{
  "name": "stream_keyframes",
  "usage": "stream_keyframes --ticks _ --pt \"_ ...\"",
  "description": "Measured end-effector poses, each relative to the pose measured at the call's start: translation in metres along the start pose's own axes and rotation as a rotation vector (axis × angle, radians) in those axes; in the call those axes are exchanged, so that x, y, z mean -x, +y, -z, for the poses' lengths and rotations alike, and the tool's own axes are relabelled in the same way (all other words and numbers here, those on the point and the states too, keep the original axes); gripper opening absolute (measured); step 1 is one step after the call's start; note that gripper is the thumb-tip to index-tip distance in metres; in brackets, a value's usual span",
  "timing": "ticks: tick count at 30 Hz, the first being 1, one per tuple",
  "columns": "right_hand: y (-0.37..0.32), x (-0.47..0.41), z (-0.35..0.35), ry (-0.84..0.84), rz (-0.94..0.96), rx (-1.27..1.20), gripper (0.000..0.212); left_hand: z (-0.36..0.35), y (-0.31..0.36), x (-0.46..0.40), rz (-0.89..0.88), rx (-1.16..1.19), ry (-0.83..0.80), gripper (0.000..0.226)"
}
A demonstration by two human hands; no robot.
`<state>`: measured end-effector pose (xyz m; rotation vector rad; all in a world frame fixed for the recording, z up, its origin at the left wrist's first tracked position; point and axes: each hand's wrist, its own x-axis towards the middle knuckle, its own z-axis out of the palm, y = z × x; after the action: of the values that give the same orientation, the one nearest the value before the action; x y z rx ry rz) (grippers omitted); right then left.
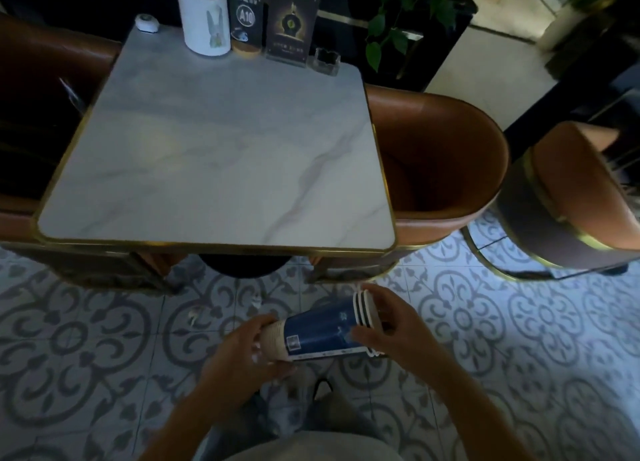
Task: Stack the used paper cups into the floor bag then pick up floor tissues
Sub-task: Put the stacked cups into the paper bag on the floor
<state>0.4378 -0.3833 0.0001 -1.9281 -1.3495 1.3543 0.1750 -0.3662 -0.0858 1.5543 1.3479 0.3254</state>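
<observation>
Several nested blue-and-white paper cups (322, 332) are held as one stack, lying roughly horizontal above the grey patterned floor tiles (104, 339), just in front of the white marble-look table (214, 155). White rolled rims are fanned at the right end; the tan ribbed base points left. The left hand (242, 353) is closed around the base, the right hand (384, 325) around the rims. Small pale scraps (194, 313) are seen on the floor, near the table.

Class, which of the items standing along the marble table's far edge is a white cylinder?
The white cylindrical holder with a rabbit picture, leftmost of the tall items; the signs beside it are dark and flat.
</observation>
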Motion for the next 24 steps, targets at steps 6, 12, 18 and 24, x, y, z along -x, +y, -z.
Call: stream_keyframes --ticks 6,12,18,24 --pt "0.057 0.018 0.047 0.118 -0.087 -0.07 0.082 -0.047 0.037 -0.041 -0.021 0.031 -0.177 0.073" --pt "0.126 0.036 0.107 0.171 -0.139 -0.252 0.067 -0.118 0.093 -0.081 -0.003 -0.012 -0.207 0.075" --pt "0.205 0.046 0.16 0.205 -0.272 -0.317 0.091 -0.203 0.14 -0.124 0.053 -0.017 -0.362 0.069" --pt "0.275 0.035 0.197 0.287 -0.348 -0.421 0.074 -0.289 0.165 -0.17 0.179 0.096 -0.394 0.05"
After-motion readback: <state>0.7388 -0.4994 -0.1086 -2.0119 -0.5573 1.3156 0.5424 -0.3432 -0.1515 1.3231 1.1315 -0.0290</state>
